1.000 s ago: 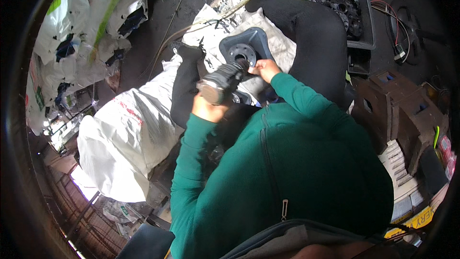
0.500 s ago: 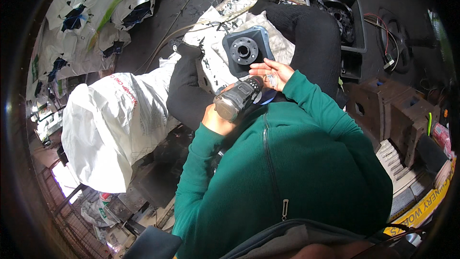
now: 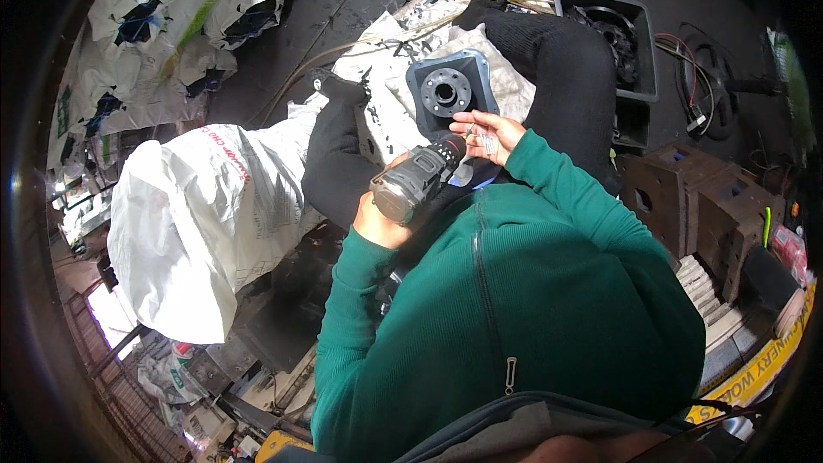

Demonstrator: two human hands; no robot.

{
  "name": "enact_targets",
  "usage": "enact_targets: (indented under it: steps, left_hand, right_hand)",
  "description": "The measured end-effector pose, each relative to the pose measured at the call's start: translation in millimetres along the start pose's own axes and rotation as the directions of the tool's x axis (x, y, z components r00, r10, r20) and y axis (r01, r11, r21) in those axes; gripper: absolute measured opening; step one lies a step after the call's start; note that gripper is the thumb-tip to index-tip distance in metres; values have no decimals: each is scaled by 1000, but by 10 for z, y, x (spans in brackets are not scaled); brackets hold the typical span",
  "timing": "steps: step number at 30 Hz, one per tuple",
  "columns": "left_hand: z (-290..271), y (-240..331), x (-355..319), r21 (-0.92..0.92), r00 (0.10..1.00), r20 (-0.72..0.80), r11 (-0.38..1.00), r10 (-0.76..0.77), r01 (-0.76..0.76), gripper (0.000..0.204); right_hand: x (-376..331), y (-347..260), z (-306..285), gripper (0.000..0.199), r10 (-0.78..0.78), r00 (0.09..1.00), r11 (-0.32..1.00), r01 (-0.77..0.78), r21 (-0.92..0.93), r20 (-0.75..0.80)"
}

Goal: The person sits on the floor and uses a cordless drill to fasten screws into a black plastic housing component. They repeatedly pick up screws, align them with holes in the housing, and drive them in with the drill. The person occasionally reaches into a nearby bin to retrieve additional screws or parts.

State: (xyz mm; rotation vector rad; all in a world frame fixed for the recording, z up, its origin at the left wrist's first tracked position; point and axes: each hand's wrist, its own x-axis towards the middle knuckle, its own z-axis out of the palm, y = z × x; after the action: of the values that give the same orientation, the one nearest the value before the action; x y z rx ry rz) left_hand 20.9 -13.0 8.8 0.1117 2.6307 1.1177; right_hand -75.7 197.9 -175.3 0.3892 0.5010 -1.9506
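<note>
L hand (image 3: 383,223) wraps a power drill (image 3: 407,184); R hand (image 3: 493,136) palm up, fingers extended, by its chuck (image 3: 447,148). Grey flanged housing (image 3: 460,87) on white sacking (image 3: 513,86), btwn legs (image 3: 576,90). Prob. drill prep; next move calls for steady aim.

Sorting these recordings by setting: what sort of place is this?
Probably a workshop, perhaps for repair or assembly: a power drill is out, a grey bin holds dark parts, and white sacks stand around.
</note>
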Motion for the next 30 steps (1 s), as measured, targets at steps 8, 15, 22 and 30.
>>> enact_targets:
  steps: [8,15,22,30]
  left_hand:
    - [-45,-88,88,137,995,-31,987,92,-87,48]
    - [-93,-69,187,78,999,39,997,8,-11,49]
    - [-143,-9,317,147,995,36,984,96,-101,50]
    - [-226,-286,848,203,998,-62,978,-26,38,54]
  right_hand:
    - [1,-9,-16,21,-20,997,995,27,95,-76]
    - [59,-14,-39,20,-40,994,995,49,83,-103]
    - [104,-48,-7,19,-32,987,999,29,-16,-157]
    - [530,-105,-498,37,-240,792,948,67,-311,-561]
